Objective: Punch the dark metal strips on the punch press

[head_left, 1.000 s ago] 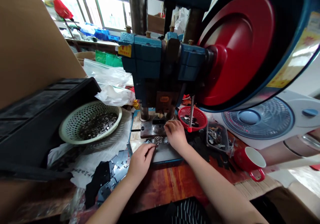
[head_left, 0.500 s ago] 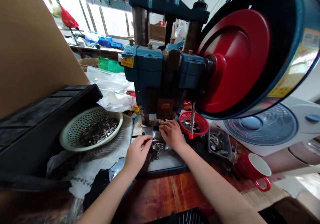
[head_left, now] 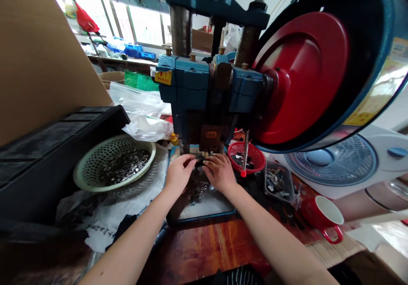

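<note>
A blue press machine (head_left: 188,81) stands over a metal base plate (head_left: 204,208). Close under its ram, my left hand (head_left: 179,172) pinches a small dark piece between thumb and fingertips. My right hand (head_left: 219,172) is beside it on the right, its fingers bent together at the dark work area below the ram; whatever they hold is too small to make out. On the plate between my wrists lie small shiny parts (head_left: 199,186).
At left a pale green basket (head_left: 81,179) holds small metal pieces, beside a black crate (head_left: 47,149). Right of the press are a red basket (head_left: 262,166), a clear tray (head_left: 291,191) of parts, a red mug (head_left: 314,213) and a fan (head_left: 331,153). A red flywheel (head_left: 325,77) overhangs them.
My left hand has moved forward and right, up to the area under the ram near my right hand. The right hand has barely moved.
</note>
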A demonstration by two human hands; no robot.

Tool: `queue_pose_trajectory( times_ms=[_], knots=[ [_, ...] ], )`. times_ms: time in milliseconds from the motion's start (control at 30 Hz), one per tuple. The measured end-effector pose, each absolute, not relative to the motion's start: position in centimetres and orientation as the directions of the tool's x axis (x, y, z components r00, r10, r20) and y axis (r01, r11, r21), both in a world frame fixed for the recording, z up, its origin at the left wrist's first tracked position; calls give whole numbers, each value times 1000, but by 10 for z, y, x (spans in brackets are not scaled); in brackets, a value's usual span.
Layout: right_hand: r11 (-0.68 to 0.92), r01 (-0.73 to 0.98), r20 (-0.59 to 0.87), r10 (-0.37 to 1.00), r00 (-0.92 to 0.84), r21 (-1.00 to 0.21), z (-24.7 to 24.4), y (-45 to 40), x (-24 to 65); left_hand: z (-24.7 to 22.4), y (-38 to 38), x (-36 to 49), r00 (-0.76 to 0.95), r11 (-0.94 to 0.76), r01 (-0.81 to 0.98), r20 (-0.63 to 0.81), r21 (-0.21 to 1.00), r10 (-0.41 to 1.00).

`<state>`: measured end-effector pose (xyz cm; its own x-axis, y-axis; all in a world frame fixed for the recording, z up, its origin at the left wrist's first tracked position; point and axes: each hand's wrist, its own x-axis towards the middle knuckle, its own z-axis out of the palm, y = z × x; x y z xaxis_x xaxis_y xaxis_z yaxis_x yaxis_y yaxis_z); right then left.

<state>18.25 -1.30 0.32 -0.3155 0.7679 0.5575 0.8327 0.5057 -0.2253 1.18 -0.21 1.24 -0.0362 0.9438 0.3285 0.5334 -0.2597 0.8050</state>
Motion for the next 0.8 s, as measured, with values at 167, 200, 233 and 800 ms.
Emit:
queue_pose_trajectory(
  times_ms=[167, 200, 233, 800],
  knots=[
    [505, 836, 551, 770, -322, -217, 0, -13, 182, 13, -2, 14, -45, -248, 568, 330, 785, 943],
    [498, 838, 548, 775, -315, -224, 0, -13, 181, 13, -2, 14, -42, -245, 571, 326, 784, 944],
    [491, 840, 544, 781, -306, -232, 1, -13, 181, 12, -2, 13, -36, -245, 571, 322, 784, 946],
    [522, 775, 583, 772, -253, -356, -11, -13, 191, 9, 10, 29, 0, -248, 667, 333, 702, 943]
  ],
)
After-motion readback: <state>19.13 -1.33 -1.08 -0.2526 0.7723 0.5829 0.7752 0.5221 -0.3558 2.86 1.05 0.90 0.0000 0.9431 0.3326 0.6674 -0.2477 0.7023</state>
